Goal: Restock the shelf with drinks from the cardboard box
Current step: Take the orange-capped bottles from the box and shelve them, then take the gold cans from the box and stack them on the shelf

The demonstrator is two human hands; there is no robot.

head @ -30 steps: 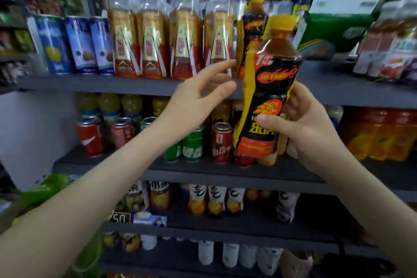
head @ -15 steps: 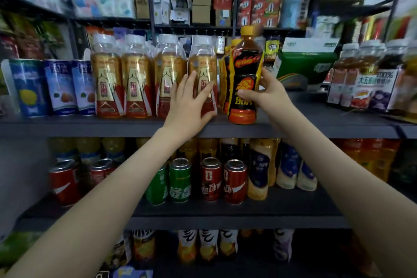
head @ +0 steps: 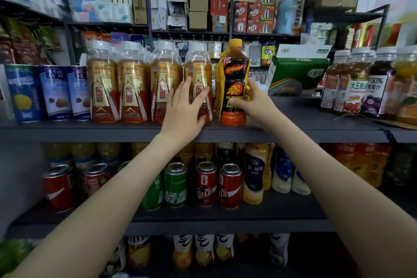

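Note:
A black and orange drink bottle (head: 233,88) with a yellow cap stands upright at the front edge of the grey top shelf (head: 327,133). My right hand (head: 253,101) grips its lower right side. More bottles of the same kind stand behind it. To its left runs a row of gold-labelled bottles (head: 135,83) with white caps. My left hand (head: 185,108) lies with straight fingers against the rightmost gold-labelled bottle (head: 198,67). The cardboard box is out of view.
Blue cans (head: 56,92) stand at the shelf's left, a green box (head: 297,70) and dark juice bottles (head: 365,83) at its right, with bare shelf between. The lower shelf holds red cans (head: 229,185) and a green can (head: 174,185).
My right hand carried the black and orange bottle from in front of me up to the shelf and set it down. My left hand moved onto the rightmost gold-labelled bottle.

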